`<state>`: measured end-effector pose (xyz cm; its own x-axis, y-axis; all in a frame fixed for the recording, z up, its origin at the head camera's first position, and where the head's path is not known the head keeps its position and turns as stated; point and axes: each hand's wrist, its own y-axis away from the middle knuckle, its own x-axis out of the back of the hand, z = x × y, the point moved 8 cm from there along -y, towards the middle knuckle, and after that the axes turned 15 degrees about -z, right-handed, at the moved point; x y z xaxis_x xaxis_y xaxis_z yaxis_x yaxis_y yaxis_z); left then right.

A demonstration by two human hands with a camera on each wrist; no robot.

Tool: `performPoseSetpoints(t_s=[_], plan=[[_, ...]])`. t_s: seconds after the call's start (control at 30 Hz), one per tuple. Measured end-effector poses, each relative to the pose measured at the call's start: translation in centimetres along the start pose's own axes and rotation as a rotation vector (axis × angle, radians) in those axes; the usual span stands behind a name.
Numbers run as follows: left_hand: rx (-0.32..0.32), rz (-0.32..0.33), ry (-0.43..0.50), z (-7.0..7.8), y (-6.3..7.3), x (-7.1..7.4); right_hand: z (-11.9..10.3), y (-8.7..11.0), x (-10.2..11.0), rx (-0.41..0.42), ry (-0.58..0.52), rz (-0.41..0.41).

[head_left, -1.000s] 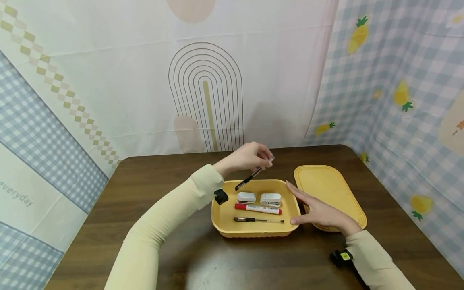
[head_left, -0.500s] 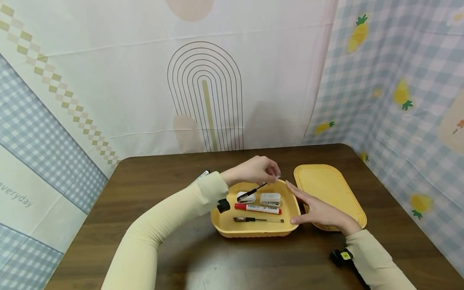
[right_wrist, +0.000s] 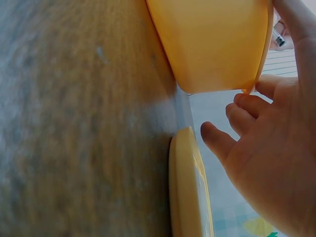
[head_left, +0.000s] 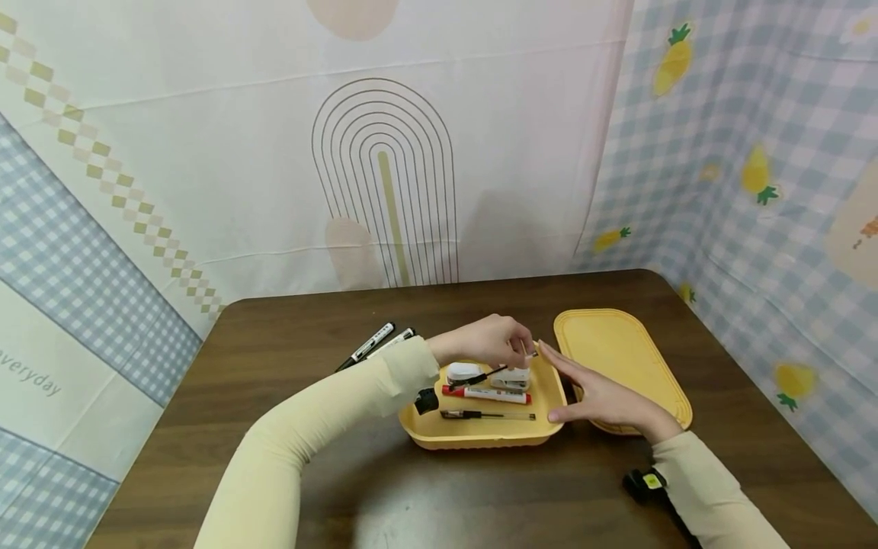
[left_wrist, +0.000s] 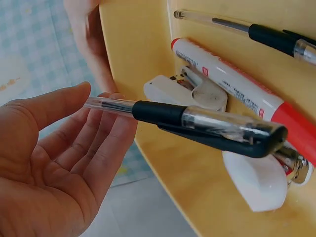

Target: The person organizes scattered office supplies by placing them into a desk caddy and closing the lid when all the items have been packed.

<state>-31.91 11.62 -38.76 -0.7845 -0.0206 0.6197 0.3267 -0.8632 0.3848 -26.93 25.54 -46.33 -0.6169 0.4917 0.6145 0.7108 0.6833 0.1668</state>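
My left hand (head_left: 488, 341) pinches a clear-barrelled gel pen (left_wrist: 160, 113) with a black grip and cap, low over a yellow plastic box (head_left: 480, 441). The pen lies slantwise above two white mini staplers, one on the left (head_left: 463, 372) and one on the right (head_left: 511, 379). In front of them in the box lie a red-capped marker (head_left: 488, 394) and a second clear gel pen (head_left: 487, 415). At the box's right rim my right hand (head_left: 604, 400) rests with fingers spread, thumb near the front and index finger at the back corner.
A yellow lid (head_left: 620, 366) lies flat on the brown table right of the box. Behind my left sleeve (head_left: 329, 404) are two black-and-white markers, one farther left (head_left: 373, 343) and one partly covered (head_left: 405, 335). A patterned cloth (head_left: 274, 152) hangs behind the table.
My left hand has come down and slightly right with the pen, from behind the box to over the staplers. The two black-and-white markers have come into view behind the sleeve. My right hand stays put.
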Motion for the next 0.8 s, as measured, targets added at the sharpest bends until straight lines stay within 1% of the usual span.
performPoseSetpoints(t_s=[0.1,0.17,0.33,0.53,0.73,0.8], plan=[[-0.005,-0.017,-0.013,-0.1,-0.2,-0.4,0.1,-0.1,0.0,0.001,0.009,-0.001],[0.003,-0.029,-0.027,-0.3,-0.4,-0.7,0.1,-0.1,0.1,0.0,0.01,0.001],[0.042,-0.049,-0.035,-1.0,-0.9,-1.6,0.2,0.0,0.1,-0.004,0.005,-0.001],[0.046,-0.082,-0.005,-1.3,-1.3,-2.8,0.0,0.1,-0.1,0.01,-0.002,-0.007],[0.037,-0.124,0.043,-1.5,-1.8,-3.6,-0.2,0.0,-0.1,0.013,0.007,-0.001],[0.033,-0.135,0.042,-1.5,-2.0,-3.7,-0.2,0.0,-0.1,0.013,0.009,-0.001]])
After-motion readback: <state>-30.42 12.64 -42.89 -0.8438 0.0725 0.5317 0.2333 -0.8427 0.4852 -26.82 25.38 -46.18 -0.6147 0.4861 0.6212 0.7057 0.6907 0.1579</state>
